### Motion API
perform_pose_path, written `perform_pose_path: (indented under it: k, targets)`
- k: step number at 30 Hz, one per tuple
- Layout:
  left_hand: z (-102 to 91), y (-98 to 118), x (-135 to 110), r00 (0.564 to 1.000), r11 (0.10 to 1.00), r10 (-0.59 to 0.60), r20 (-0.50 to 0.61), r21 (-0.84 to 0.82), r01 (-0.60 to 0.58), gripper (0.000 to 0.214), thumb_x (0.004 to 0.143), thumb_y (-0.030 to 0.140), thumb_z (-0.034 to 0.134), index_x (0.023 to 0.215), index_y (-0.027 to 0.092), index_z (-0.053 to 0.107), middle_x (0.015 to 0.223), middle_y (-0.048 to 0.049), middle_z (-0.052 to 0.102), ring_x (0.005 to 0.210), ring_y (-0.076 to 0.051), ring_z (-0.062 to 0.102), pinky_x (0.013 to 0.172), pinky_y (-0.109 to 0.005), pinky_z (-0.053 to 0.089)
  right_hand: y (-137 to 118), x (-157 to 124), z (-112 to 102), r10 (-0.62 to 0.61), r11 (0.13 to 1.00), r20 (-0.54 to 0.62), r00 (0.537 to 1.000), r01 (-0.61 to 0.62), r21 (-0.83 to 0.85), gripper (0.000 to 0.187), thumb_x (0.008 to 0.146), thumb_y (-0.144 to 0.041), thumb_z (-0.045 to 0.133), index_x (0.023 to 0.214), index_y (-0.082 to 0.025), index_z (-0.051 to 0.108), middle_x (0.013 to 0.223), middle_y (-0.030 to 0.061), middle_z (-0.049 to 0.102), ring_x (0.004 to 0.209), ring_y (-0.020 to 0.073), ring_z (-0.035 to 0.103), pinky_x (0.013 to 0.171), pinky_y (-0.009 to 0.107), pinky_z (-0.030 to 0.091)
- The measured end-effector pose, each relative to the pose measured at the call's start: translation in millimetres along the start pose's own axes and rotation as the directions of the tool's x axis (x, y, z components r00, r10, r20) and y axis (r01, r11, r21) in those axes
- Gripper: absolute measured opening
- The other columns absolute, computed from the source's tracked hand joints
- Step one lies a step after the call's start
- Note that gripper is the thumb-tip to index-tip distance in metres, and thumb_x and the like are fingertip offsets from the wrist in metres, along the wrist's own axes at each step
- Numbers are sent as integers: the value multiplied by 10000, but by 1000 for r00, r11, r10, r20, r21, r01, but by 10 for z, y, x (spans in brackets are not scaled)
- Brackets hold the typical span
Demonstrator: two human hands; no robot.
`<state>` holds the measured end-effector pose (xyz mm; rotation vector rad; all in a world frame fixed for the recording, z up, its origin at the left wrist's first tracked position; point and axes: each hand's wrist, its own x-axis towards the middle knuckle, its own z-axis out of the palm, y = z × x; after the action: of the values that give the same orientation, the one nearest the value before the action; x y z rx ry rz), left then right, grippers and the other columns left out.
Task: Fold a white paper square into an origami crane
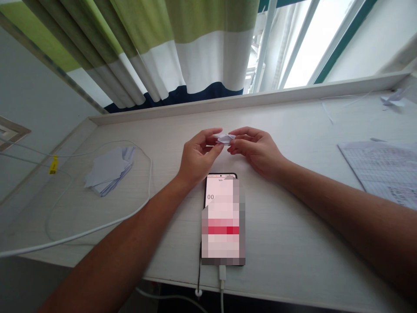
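A small folded piece of white paper is held between both hands, a little above the desk. My left hand pinches its left side between thumb and fingers. On the other side, the thumb and fingertips of my right hand close on its right edge. Pointed folds show on the paper, but its exact shape is too small to make out. Just below the hands lies a phone with its screen lit and partly blurred.
A stack of white paper sheets lies at the left, with a white cable looping around it. Written sheets sit at the right, and crumpled paper at the far right corner. A charging cable runs from the phone over the desk's front edge.
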<state>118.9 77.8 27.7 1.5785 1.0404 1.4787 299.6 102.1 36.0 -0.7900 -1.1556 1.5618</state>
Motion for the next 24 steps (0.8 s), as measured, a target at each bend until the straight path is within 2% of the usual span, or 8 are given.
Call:
perform_pose_path:
  k: [3, 10, 17, 24]
  targets:
    - [8, 9, 7, 1000, 1000, -1, -8, -14, 1, 264, 818, 312, 808, 1065, 228, 766, 993, -32, 778, 919, -170, 734, 826, -302, 600, -11, -3, 3, 15, 1000, 4, 1000, -15, 27, 242, 656, -221, 893, 841, -168, 747, 742, 18, 736, 683, 142, 680, 725, 302, 559]
    - [3, 32, 25, 994, 999, -10, -111, 39, 15, 215, 800, 379, 833, 891, 192, 779, 899, -45, 789, 867, -181, 733, 818, -319, 593, -6, -19, -3, 11, 1000, 44, 999, -10, -28, 331, 645, -311, 946, 868, -178, 740, 814, 23, 751, 695, 147, 691, 731, 317, 576]
    - [-4, -24, 29, 996, 999, -24, -80, 21, 26, 280, 871, 459, 759, 901, 182, 727, 959, -77, 790, 871, -178, 733, 835, -319, 581, -27, -24, 19, 56, 998, 44, 997, -55, -22, 362, 620, -317, 966, 852, -158, 737, 767, 32, 753, 674, 157, 713, 709, 313, 592]
    - [-31, 30, 41, 998, 998, -56, -18, 0, 56, 282, 783, 385, 851, 914, 189, 696, 1006, -58, 778, 971, -197, 744, 869, -331, 585, -14, -27, 3, 47, 999, 50, 998, -46, -25, 408, 619, -401, 972, 881, -171, 762, 851, 52, 780, 729, 173, 734, 790, 369, 627]
